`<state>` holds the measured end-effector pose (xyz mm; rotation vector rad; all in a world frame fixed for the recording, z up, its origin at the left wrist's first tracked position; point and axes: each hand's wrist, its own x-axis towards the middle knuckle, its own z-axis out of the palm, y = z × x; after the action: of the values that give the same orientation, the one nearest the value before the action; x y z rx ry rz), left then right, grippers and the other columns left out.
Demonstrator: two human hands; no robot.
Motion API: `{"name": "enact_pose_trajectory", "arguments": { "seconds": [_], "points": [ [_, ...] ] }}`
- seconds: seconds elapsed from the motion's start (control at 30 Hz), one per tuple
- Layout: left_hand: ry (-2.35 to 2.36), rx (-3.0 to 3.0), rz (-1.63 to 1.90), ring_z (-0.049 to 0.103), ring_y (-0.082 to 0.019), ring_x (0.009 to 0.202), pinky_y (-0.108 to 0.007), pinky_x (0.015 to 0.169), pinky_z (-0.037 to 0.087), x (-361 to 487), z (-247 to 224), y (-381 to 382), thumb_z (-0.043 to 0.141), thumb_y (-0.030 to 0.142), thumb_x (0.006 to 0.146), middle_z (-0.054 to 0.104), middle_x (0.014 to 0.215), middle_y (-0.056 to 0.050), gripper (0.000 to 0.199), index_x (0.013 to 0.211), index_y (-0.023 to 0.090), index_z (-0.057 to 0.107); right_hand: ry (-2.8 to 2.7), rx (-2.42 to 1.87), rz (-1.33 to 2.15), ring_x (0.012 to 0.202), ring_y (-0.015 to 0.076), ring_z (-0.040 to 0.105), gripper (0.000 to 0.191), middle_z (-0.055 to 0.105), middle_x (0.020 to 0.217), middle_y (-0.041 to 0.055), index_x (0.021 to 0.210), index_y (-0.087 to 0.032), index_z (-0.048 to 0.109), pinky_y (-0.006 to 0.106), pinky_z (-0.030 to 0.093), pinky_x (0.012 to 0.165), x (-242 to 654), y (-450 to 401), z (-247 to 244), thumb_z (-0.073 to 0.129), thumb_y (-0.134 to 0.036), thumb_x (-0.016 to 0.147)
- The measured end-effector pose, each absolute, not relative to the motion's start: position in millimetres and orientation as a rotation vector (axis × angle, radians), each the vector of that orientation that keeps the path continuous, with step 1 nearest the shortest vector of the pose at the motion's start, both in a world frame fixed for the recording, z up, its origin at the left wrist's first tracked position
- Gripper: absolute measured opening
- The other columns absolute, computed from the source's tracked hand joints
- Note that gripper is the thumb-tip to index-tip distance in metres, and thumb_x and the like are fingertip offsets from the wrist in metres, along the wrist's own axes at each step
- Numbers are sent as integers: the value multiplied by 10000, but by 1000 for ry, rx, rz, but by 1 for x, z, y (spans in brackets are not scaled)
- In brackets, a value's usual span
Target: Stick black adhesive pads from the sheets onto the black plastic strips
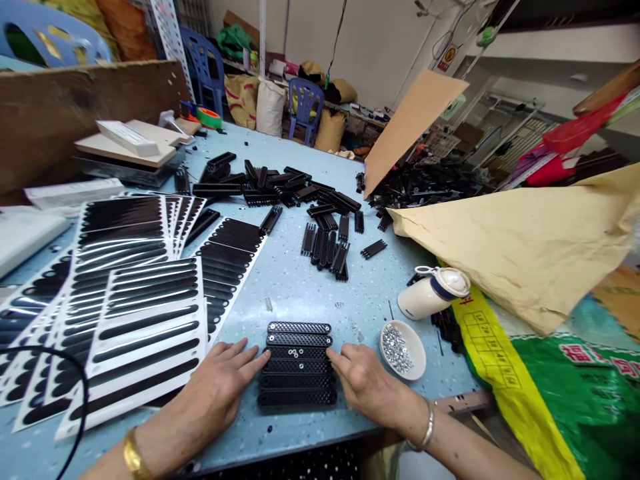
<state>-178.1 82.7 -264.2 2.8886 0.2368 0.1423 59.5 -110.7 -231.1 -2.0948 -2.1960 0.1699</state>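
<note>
Loose metal rings (pixel 301 365) sat exposed on a row of black strips (pixel 299 381)
At lower centre of the frame the strips lay side by side on the worktop (pixel 240 287); the left hand (pixel 220 377) had fingers spread, index at one left end; the right hand (pixel 364 379) had its index at a right end, though whether its bunched fingers pinched anything I could not tell; a jolt to the row could have scattered the rings; an outward swing could have tipped the bowl (pixel 419 358) at lower right
</note>
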Motion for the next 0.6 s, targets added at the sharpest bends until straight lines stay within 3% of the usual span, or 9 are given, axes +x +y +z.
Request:
{"name": "enact_pose_trajectory", "arguments": {
  "seconds": [0.13, 0.27, 0.43, 0.6],
  "points": [
    [221, 2887, 172, 666, -368, 1084, -527, 847, 511, -177, -259, 83, 417, -10, 696, 706, 1204, -132, 622, 1259, 158, 619, -1921, -1985, 124, 578, 168, 487, 296, 561, 652, 44, 919, -124, 699, 283, 368, 544, 58, -104, -247, 408, -131, 971],
    [201, 2871, 278, 681, -346, 1055, -484, 811, 515, -177, -257, 83, 398, -9, 736, 724, 1164, -126, 585, 1245, 168, 626, -1710, -1921, 229, 627, 168, 565, 278, 619, 680, 57, 847, -146, 727, 271, 429, 584, 56, -101, -256, 466, -140, 942],
    [168, 2867, 355, 690, -332, 1037, -455, 806, 500, -178, -257, 87, 398, 10, 764, 731, 1154, -108, 564, 1246, 192, 626, -1276, -1898, 504, 640, 161, 612, 143, 676, 704, 44, 798, -181, 756, 283, 485, 623, 57, -96, -264, 616, -155, 801],
    [185, 2825, 409, 684, -310, 1042, -443, 817, 478, -180, -266, 87, 406, 29, 788, 733, 1153, -87, 572, 1284, 236, 603, -1015, -1909, 667, 555, 139, 587, 116, 669, 660, 13, 773, -177, 747, 257, 485, 530, 57, -93, -268, 708, -162, 665]
  ]
}}
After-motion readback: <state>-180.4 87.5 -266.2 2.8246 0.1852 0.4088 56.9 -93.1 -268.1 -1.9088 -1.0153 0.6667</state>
